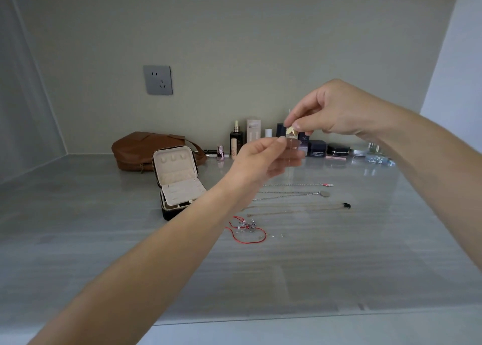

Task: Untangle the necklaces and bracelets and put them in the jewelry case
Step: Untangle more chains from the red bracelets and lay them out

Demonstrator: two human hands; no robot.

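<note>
My right hand (336,109) is raised above the table and pinches the gold pendant (291,131) of a thin necklace, whose chain (290,159) hangs straight down. My left hand (263,159) is just below it, fingertips pinching the same chain near the pendant. The jewelry case (177,180) stands open at left, cream-lined, lid upright. Three necklaces lie stretched out on the table: one with a red charm (327,185), one with a round pendant (324,194), one with a dark pendant (346,205). A tangle of red cord bracelets and silver charms (247,228) lies nearer me.
A brown leather bag (140,149) sits behind the case. Cosmetic bottles and jars (315,146) line the back wall. A wall socket (157,79) is above left. The grey table (339,266) stretches toward me.
</note>
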